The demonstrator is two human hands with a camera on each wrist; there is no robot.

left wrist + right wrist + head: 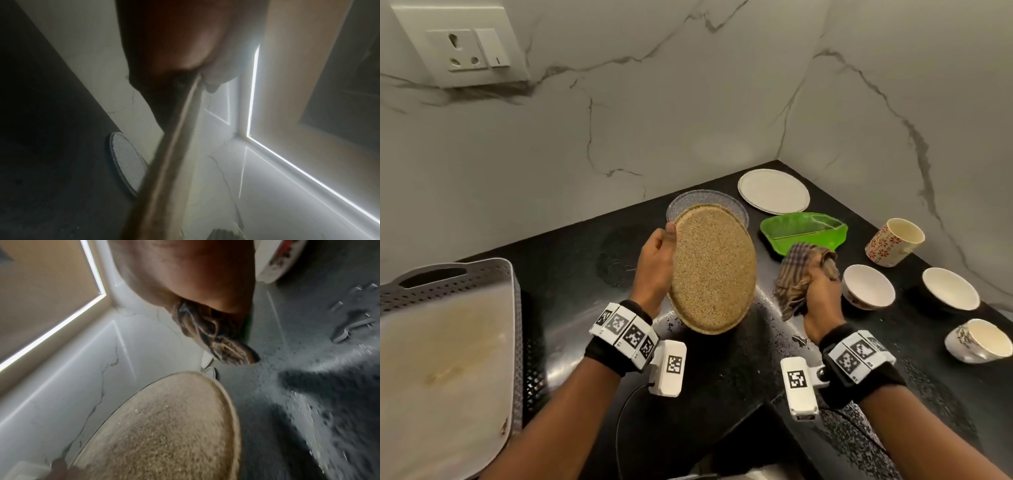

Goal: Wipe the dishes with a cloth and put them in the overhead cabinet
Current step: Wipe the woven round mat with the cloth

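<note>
Above the black countertop (571, 274), near its middle, your left hand (654, 270) grips the speckled tan plate (714, 270) by its left rim, thumb curled over the upper edge and the other fingers hidden behind it. You hold the plate tipped up on edge, its face turned toward your right hand and toward you, its long axis running from the upper left down to the lower right; the left wrist view shows it edge-on as a thin band. Just right of the plate, apart from it, your right hand (822, 294) is closed tight around a bunched brown checked cloth (803, 274), which bulges out above and below the fist. Behind the plate a clear glass plate (688, 202) lies flat on the counter, and farther back, toward the corner, sits a white plate (774, 192). Right of the plate, past the cloth, lie a green leaf-shaped dish (804, 229), a floral cup (893, 241) tipped on its side, two white bowls (868, 286) (950, 287) and another cup (977, 339) lying over. Left of the plate, at the counter's end, a grey perforated tray (458, 274) stands. Water droplets speckle the counter beneath the plate. White marble-veined walls (619, 102) meet in a corner behind, with a switch socket (469, 48) high on the left one.
</note>
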